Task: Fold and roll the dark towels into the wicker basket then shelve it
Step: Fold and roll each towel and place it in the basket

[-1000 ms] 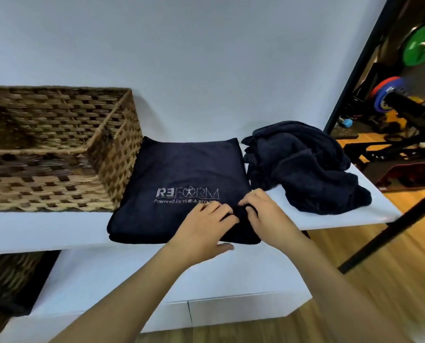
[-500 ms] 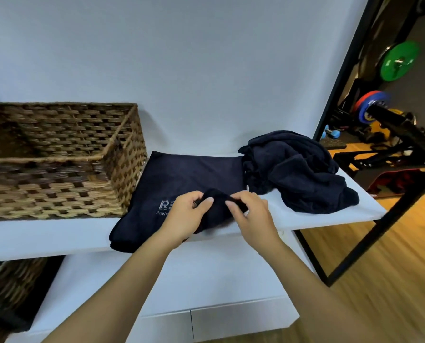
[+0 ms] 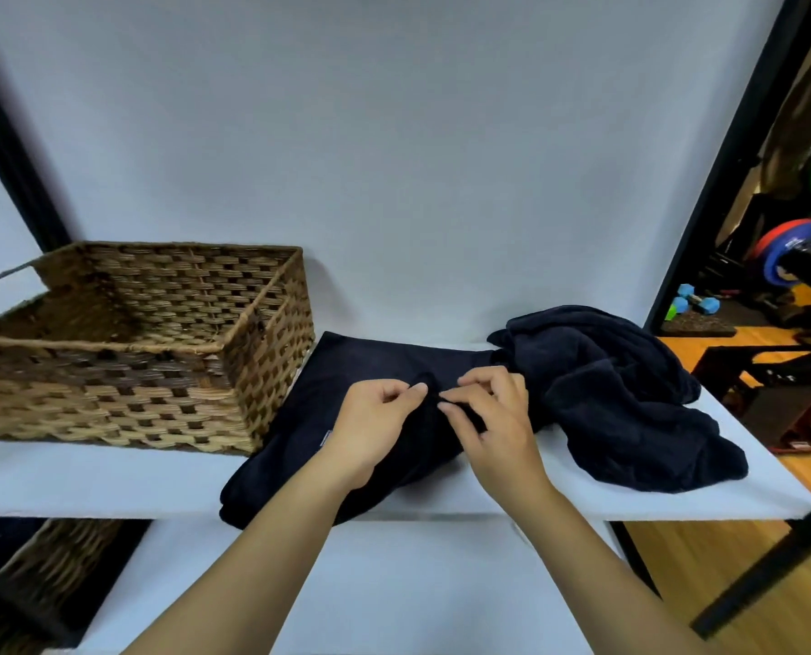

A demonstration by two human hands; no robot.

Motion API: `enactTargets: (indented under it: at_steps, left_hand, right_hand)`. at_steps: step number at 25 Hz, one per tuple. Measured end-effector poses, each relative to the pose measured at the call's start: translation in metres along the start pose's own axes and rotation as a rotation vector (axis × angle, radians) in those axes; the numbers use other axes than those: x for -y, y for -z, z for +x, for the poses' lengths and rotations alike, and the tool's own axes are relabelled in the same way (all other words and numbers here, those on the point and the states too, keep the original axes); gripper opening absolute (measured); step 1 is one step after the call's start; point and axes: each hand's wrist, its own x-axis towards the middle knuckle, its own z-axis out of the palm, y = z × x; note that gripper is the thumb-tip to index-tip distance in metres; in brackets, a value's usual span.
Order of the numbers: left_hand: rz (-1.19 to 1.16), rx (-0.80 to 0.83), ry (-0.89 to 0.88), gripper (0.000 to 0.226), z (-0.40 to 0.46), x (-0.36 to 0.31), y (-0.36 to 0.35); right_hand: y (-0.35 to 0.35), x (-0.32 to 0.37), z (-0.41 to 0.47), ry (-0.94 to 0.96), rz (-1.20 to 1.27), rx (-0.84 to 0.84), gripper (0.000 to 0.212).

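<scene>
Beside the wicker basket (image 3: pixel 139 342), on its right, the folded dark towel (image 3: pixel 370 371) lies flat on the white table (image 3: pixel 87 475), and we are judged to be starting its roll from the near edge. To do this well, we should keep the first turn tight and even across the whole width, tucking the edge under itself before pushing away from us, so the roll does not come out cone-shaped. We should also keep both hands level and work toward the far edge, which lies nearer the wall than the basket's front corner.

Our left hand (image 3: pixel 375 427) has its fingers curled, thumb and forefinger pinching a raised bit of the towel's cloth. Our right hand (image 3: pixel 488 418), farther from the basket, is likewise curled, its fingertips nipping the same raised fold; the two hands almost meet over it.

Farther right of the basket, past the flat towel and touching its far corner, the heap of unfolded towels (image 3: pixel 621 394) waits. The basket looks to hold no towel, though part of its floor is hidden.
</scene>
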Motion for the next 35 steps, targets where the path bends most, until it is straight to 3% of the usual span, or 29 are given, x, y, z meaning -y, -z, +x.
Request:
enactTargets:
  at_steps: [3, 7, 12, 17, 21, 26, 29, 32, 35]
  left_hand:
    - [-0.09, -0.034, 0.013, 0.013, 0.001, -0.006, 0.002]
    - [-0.125, 0.076, -0.026, 0.023, -0.007, -0.009, 0.005]
    - [-0.066, 0.058, -0.131, 0.023, -0.015, -0.005, 0.016]
    - [-0.048, 0.065, -0.199, 0.011, -0.018, -0.01, 0.028]
    - [0.138, 0.1, -0.245, 0.013, -0.015, -0.025, 0.045]
    - [0.367, -0.026, -0.367, 0.02, -0.01, -0.077, 0.077]
    - [0.426, -0.163, -0.396, 0.015, -0.008, -0.112, 0.108]
    - [0.366, -0.289, -0.395, 0.009, -0.006, -0.136, 0.146]
    - [0.295, -0.428, -0.386, 0.007, -0.002, -0.15, 0.195]
  right_hand:
    - [0.002, 0.007, 0.008, 0.065, 0.119, 0.084, 0.012]
    - [-0.002, 0.019, 0.017, -0.114, 0.215, 0.115, 0.009]
    - [-0.011, 0.025, 0.019, -0.32, 0.331, 0.161, 0.009]
    - [-0.012, 0.032, 0.027, -0.345, 0.353, 0.187, 0.02]
    - [-0.014, 0.028, 0.03, -0.274, 0.39, 0.229, 0.036]
    - [-0.029, 0.002, 0.033, -0.175, 0.011, 0.361, 0.051]
    - [-0.035, -0.017, 0.032, -0.211, -0.182, 0.41, 0.045]
    - [-0.028, -0.021, 0.026, -0.144, -0.275, 0.426, 0.037]
    - [-0.009, -0.02, 0.031, -0.089, -0.328, 0.448, 0.044]
